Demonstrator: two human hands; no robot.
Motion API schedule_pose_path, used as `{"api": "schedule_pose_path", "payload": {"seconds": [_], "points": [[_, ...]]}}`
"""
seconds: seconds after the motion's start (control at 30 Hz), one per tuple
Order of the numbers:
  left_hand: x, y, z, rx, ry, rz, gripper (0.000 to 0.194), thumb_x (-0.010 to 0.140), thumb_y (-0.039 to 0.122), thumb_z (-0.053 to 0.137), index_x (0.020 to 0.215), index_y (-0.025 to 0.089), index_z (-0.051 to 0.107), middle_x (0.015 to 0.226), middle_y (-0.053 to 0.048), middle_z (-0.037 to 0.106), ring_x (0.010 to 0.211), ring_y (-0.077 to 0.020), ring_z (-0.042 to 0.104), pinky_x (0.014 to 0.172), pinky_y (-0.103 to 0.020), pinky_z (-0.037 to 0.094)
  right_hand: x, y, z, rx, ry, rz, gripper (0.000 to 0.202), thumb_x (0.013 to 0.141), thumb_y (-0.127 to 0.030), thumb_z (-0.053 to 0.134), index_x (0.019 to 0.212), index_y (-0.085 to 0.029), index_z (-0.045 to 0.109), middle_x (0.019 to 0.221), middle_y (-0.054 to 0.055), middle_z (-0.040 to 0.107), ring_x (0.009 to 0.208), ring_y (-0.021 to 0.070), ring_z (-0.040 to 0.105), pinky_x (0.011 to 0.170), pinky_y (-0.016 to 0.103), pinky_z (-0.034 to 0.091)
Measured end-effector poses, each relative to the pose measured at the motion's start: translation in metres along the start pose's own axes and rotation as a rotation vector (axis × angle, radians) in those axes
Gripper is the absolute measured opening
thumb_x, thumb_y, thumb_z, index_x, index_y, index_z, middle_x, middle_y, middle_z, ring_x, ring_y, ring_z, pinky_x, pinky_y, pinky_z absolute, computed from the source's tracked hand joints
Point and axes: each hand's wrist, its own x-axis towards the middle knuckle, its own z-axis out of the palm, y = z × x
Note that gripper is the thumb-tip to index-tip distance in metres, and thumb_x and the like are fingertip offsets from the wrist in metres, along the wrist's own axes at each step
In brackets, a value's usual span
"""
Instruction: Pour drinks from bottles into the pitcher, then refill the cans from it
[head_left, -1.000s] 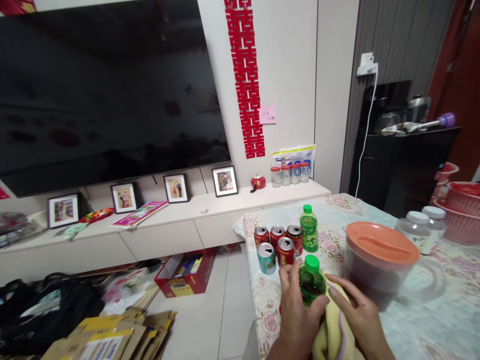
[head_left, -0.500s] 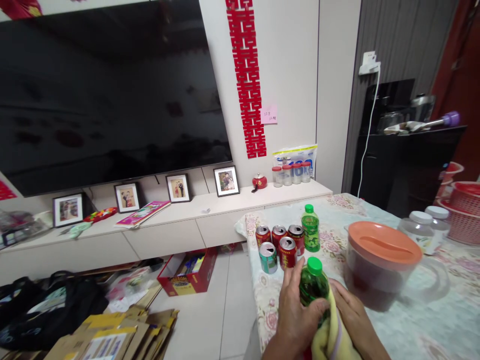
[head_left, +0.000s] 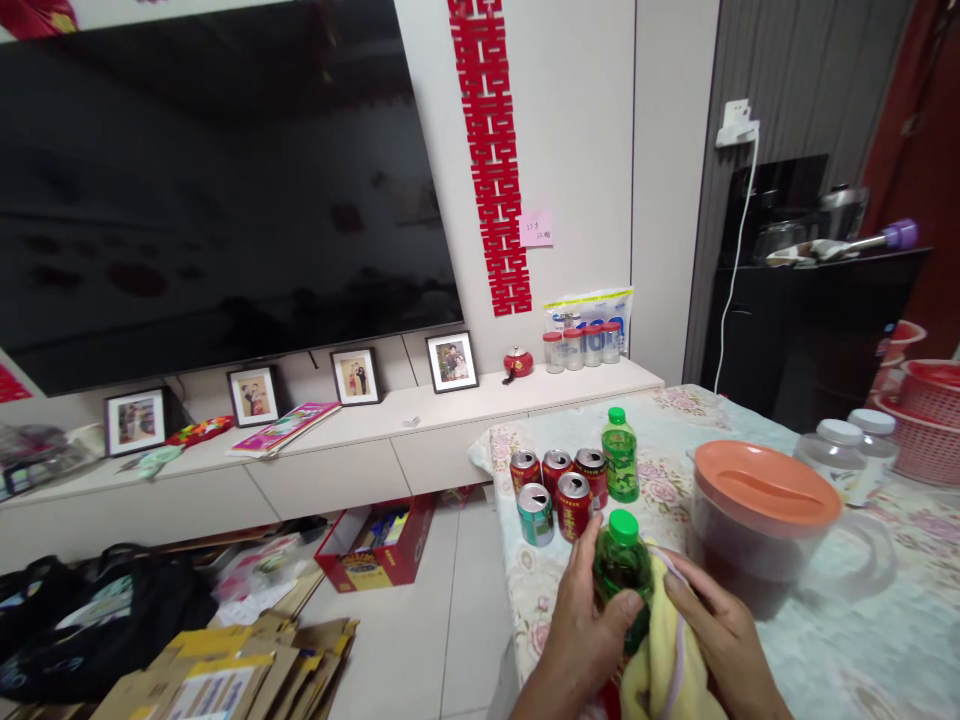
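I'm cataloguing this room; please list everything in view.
Table: 1, pale floral, right
Held bottle: 1, green, lower right
Cloth: 1, yellow, lower right
Cans: 5, four red, one teal, on table
Standing bottle: 1, green, beside cans
Pitcher: 1, clear, on table
White-lidded jars: 2, clear, on table
Baskets: several, pink, right
Television: 1, black, left
Cabinet: 1, white, below television
Photo frames: 4, black, on cabinet
Red-lidded jars: 4, clear, on cabinet
Pot: 1, red, on cabinet
Strip: 1, red, centre
Note: 1, pink, beside strip
Box: 1, red, lower left
Cardboard: stack, brown, lower left
Bags: count unclear, black, lower left
Stand: 1, black, right
Left hand: 1, on held bottle
Right hand: 1, on cloth
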Motion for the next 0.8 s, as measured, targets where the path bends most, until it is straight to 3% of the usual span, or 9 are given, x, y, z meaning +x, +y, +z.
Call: {"api": "schedule_pose_path", "payload": {"seconds": [0.1,0.23,0.37,0.47,0.57,0.67,0.8], "points": [[-0.001,0.005,0.000,0.020,0.003,-0.016,0.089,0.078,0.029,0.066,0.160,0.015,0.035,0.167,-0.009,0.040,0.155,-0.0286,0.034,0.130,-0.040,0.026,-0.003,0.003,0.001,0.070,0.029,0.007,0.059,0.067,-0.064,0.082,0.111,-0.025,0.083,0.129,0.012,0.076,0.118,0.0342,0.072,0.096,0.034,0.059],[0.001,0.015,0.005,0.114,0.048,-0.048,0.091,0.071,0.023,0.069,0.157,0.014,0.040,0.163,-0.012,0.043,0.153,-0.0283,0.037,0.128,-0.037,0.028,-0.002,0.003,0.009,0.067,-0.073,0.015,0.062,0.080,-0.066,0.073,0.125,-0.025,0.077,0.137,0.010,0.072,0.126,0.0302,0.068,0.105,0.034,0.053],[0.005,0.015,0.013,0.150,0.118,-0.035,0.091,0.068,0.022,0.073,0.154,0.014,0.044,0.155,-0.013,0.052,0.146,-0.0289,0.046,0.124,-0.035,0.034,0.004,0.001,0.012,-0.028,-0.112,0.001,0.062,0.078,-0.073,0.068,0.106,-0.020,0.083,0.115,0.011,0.081,0.105,0.0317,0.076,0.096,0.034,0.059],[0.007,0.012,0.016,0.172,0.156,-0.053,0.089,0.068,0.019,0.070,0.153,0.015,0.046,0.156,-0.011,0.053,0.145,-0.0284,0.047,0.124,-0.035,0.034,0.005,0.000,0.011,-0.118,-0.051,-0.003,0.054,0.076,-0.069,0.070,0.095,-0.021,0.085,0.107,0.007,0.083,0.101,0.0315,0.077,0.093,0.032,0.060],[0.007,0.009,0.015,0.167,0.149,-0.048,0.090,0.067,0.018,0.069,0.154,0.018,0.046,0.158,-0.008,0.052,0.147,-0.0273,0.046,0.124,-0.034,0.034,0.002,-0.005,0.012,-0.165,0.041,-0.012,0.048,0.078,-0.063,0.068,0.098,-0.023,0.085,0.110,0.006,0.082,0.104,0.0305,0.077,0.092,0.030,0.061],[0.005,0.005,0.014,0.170,0.139,-0.017,0.091,0.069,0.021,0.070,0.156,0.018,0.043,0.160,-0.008,0.050,0.149,-0.0276,0.044,0.125,-0.034,0.032,0.000,-0.018,0.017,-0.215,0.114,-0.121,0.050,0.083,-0.062,0.062,0.105,-0.023,0.084,0.117,0.007,0.081,0.113,0.0301,0.074,0.099,0.034,0.058],[0.003,-0.001,0.014,0.159,0.145,0.012,0.088,0.074,0.025,0.069,0.157,0.015,0.040,0.162,-0.011,0.047,0.150,-0.0282,0.042,0.126,-0.035,0.031,0.001,-0.043,0.021,-0.396,0.076,-0.412,0.044,0.093,-0.055,0.055,0.111,-0.026,0.082,0.125,0.006,0.078,0.124,0.0297,0.068,0.110,0.042,0.052]]}}
